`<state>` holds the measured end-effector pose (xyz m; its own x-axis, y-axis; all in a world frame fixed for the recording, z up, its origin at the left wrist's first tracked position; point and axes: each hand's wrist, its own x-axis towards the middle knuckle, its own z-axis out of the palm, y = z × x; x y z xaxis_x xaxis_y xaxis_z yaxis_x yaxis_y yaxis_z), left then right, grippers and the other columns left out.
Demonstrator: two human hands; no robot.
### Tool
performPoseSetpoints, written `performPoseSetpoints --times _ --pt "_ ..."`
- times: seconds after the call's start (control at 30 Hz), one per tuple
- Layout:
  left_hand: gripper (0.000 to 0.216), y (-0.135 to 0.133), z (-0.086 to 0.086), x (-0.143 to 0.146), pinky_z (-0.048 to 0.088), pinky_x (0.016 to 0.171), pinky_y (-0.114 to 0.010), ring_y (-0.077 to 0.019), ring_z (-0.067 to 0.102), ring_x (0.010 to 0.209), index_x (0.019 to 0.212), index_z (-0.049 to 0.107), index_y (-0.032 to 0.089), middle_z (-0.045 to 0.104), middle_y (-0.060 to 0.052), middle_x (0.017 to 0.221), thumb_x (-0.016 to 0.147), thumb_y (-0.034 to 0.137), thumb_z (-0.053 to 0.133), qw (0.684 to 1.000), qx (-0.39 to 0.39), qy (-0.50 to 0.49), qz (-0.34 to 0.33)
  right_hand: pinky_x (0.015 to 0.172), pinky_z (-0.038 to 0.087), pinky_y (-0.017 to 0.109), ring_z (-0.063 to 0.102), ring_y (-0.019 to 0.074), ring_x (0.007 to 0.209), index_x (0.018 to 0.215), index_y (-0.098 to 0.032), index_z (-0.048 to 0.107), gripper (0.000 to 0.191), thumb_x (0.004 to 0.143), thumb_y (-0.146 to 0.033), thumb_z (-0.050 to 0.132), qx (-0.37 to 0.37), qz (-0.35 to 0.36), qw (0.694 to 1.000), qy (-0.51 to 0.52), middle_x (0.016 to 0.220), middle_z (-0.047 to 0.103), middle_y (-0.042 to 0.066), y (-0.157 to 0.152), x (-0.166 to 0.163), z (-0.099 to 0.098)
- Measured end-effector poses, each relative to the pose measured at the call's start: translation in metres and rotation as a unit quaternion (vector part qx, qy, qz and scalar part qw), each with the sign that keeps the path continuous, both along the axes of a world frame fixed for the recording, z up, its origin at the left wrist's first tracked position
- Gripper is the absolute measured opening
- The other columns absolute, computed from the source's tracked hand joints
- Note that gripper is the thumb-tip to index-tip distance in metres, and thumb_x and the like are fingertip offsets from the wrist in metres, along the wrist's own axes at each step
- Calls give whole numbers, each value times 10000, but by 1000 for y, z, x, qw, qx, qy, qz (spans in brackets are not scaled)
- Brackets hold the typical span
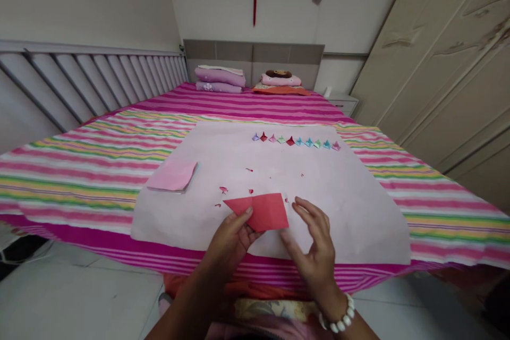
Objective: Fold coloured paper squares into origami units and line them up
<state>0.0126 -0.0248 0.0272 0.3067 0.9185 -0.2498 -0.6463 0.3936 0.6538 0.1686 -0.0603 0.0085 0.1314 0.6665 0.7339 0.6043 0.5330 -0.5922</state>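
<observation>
A folded red paper sheet lies near the front edge of a large white sheet spread over the striped bed. My left hand pinches the red paper's lower left part, thumb on top. My right hand hovers at the paper's lower right corner with fingers spread, thumb near the corner; a white bead bracelet sits on that wrist. A stack of pink paper squares lies to the left. A row of several small coloured folded pieces lines the far side of the white sheet.
Small red paper scraps are scattered above the red sheet. The striped bedspread covers the bed, with folded bedding and pillows at the headboard. A slatted rail runs along the left, a wardrobe stands on the right.
</observation>
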Motion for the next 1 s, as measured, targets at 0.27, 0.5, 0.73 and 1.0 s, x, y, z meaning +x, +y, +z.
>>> performPoseSetpoints --times 0.27,0.5,0.73,1.0 --pt "156 -2 1 -1 517 633 -223 -156 686 724 903 689 105 748 -114 891 782 202 678 999 4 32 -43 991 384 453 431 257 1233 1204 -333 597 436 828 -116 554 -79 118 987 74 1400 399 56 1 11 1" --pt "312 -1 0 -8 490 823 -340 -254 664 933 998 700 106 732 -138 985 735 271 732 995 53 71 -38 872 479 403 582 245 1063 1297 -298 514 457 844 -256 565 -239 284 862 345 1238 593 87 4 13 1" --pt "249 -5 1 -3 463 733 -275 -186 651 821 969 700 121 726 -120 948 766 264 702 990 59 55 -117 751 516 314 618 160 790 1377 -262 400 691 756 -210 699 -286 296 864 292 875 635 2 4 8 11" --pt "238 -10 -2 -1 478 731 -284 -178 653 826 979 691 161 705 -98 939 773 279 702 983 -28 27 -179 871 492 371 605 188 912 1292 -218 513 533 781 -209 663 -221 233 924 209 1063 650 70 13 12 10"
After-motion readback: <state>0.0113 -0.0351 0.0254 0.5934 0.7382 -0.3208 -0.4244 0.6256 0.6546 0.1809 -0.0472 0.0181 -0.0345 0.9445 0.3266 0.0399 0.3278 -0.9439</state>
